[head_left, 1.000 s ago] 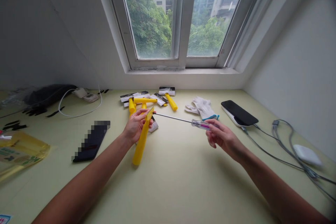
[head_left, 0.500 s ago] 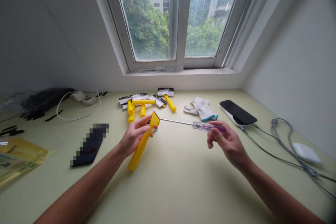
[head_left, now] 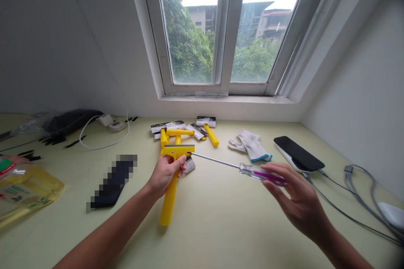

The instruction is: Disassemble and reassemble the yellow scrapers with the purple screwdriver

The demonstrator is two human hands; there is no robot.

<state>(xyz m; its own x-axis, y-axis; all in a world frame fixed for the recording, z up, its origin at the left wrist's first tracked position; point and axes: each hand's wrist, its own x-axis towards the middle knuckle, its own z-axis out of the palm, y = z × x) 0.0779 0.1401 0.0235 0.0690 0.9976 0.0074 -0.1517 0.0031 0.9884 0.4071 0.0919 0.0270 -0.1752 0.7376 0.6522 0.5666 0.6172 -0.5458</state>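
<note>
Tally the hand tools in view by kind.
Yellow scrapers: 4 (one in the left hand, three on the table)
Screwdriver: 1 (in the right hand)
Total: 5

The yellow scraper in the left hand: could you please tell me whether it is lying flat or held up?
Held up: the left hand grips the yellow scraper below its head, handle slanting down toward the table.
</note>
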